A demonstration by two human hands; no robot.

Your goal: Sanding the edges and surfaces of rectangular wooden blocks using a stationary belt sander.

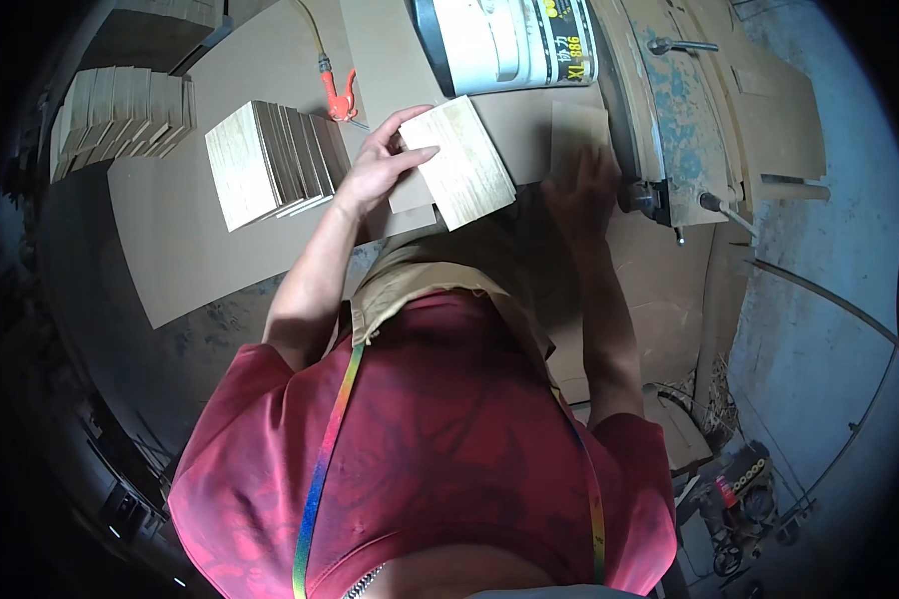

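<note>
1. Brown sheet material covers the surface (195, 250) across the upper left and upper centre of the frame; around it the room fades into black at the rim, where shapes are hard to make out.
2. One left hand (373, 175), upper centre, grips a small stack of wooden boards (457, 165): its thumb lies on the top face, while the other fingers are partly hidden behind the left edge. At least two boards show at the right edge; the full count cannot be told.
3. One right hand (581, 195), right of centre, is in deep shadow, its fingers over the lower part of one pale board (579, 118). Whether they grip it or only touch it, I cannot tell.
4. Two rows of upright boards stand at left: a nearer row (242, 165) and a farther row (120, 110) at upper left. Their pieces overlap too closely to count.
5. One red air gun (340, 97) lies beside the nearer row, its hose cut off by the top edge.
6. One white container (514, 45) is cropped at the top.
7. One machine (681, 135) with worn blue paint stands at upper right, with two metal handles visible.
</note>
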